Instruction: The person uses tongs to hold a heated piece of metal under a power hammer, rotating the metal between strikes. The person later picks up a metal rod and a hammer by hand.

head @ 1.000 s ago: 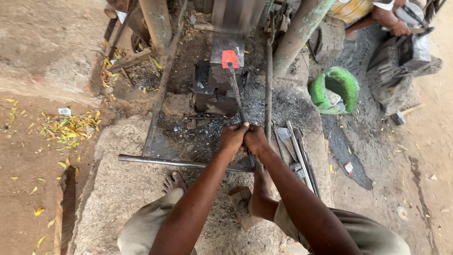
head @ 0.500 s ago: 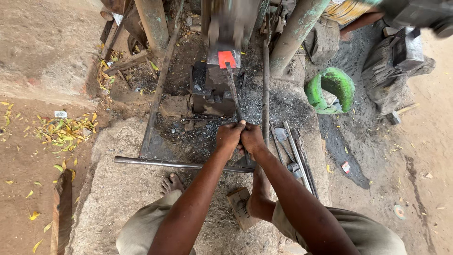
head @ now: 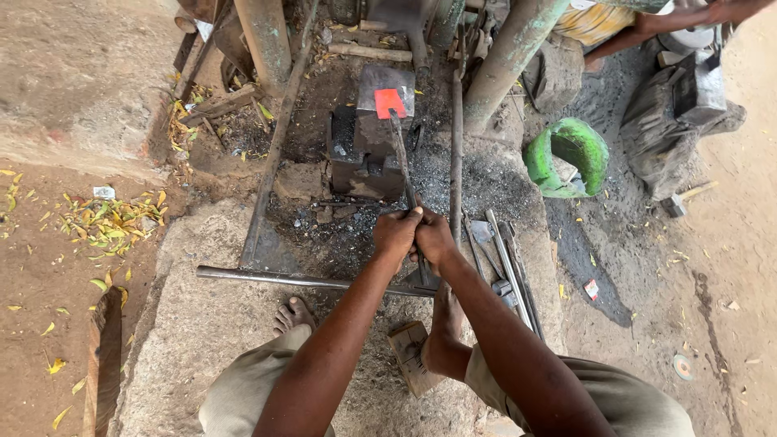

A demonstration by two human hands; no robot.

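Left hand [head: 395, 233] and right hand [head: 434, 238], grips closed around tongs [head: 405, 174], hold glowing metal piece [head: 389, 102] on anvil block [head: 368, 154].

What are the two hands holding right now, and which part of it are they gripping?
Both the left hand and right hand clasp the near end of long tongs, whose far end holds a glowing red-hot piece on the anvil block.

1 head view, steep downward, close over hands [head: 414, 235]
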